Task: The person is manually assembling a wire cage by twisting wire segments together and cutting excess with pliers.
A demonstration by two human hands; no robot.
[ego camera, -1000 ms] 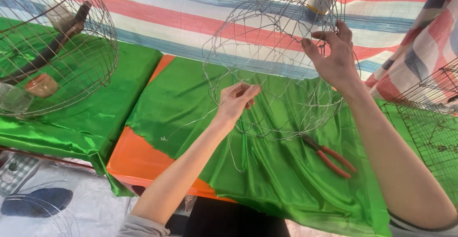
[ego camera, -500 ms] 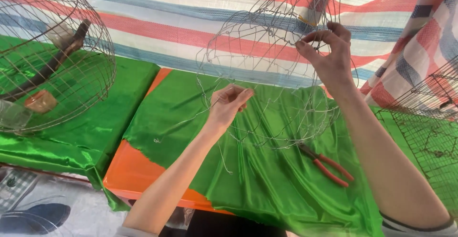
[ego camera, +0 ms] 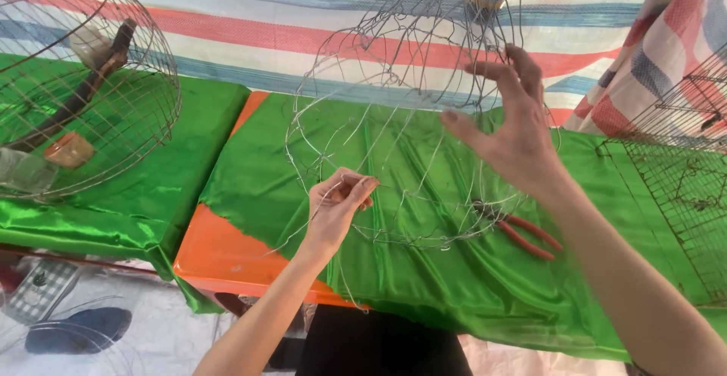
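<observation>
Since the earlier frame, the right hand had let go of the upper wires and opened, its fingers spread against the far side of the unfinished wire cage frame, touching the strands without gripping them. The left hand had stayed low, its fingertips pinched together on a thin wire strand at the frame's lower rim. That frame stood upright over the green cloth, its bottom hoop resting near the cloth's middle and its top rising before the striped tarp. Red-handled pliers lay on the cloth just beside the hoop, under the right wrist. An orange table showed beneath the cloth's near edge. A finished round cage sat well apart at the left.
</observation>
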